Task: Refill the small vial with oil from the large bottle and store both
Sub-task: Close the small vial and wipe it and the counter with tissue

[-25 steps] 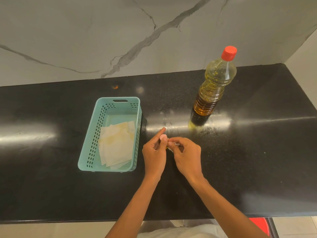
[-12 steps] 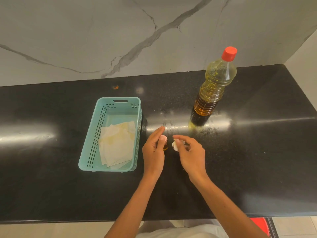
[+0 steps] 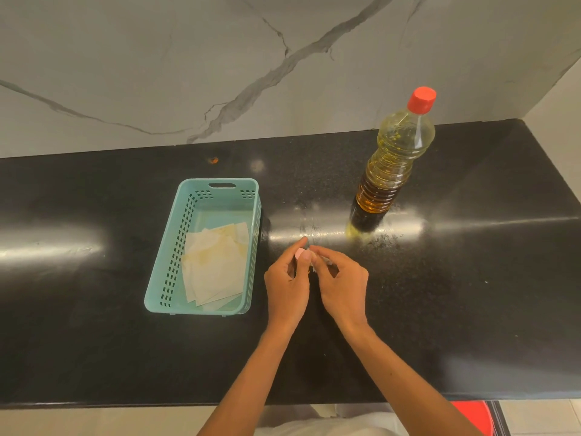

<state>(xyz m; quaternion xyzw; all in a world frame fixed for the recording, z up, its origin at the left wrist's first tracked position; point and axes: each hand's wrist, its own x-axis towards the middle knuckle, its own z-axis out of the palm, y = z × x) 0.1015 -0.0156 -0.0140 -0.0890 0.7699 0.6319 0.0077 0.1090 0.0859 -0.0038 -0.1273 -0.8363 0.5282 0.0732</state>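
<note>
The vial [image 3: 312, 268], beside the basket [image 3: 188, 186], is held by the left hand [image 3: 287, 280] and pinched on top by the right hand [image 3: 342, 278]. It is probably light and slippery; its sides should be gripped.

Single wide-angle head view, from above the near edge of the counter [image 3: 471, 309], facing forward and down; left hand [image 3: 287, 286] and right hand [image 3: 342, 286] close at centre, wall [image 3: 157, 73] far.
</note>
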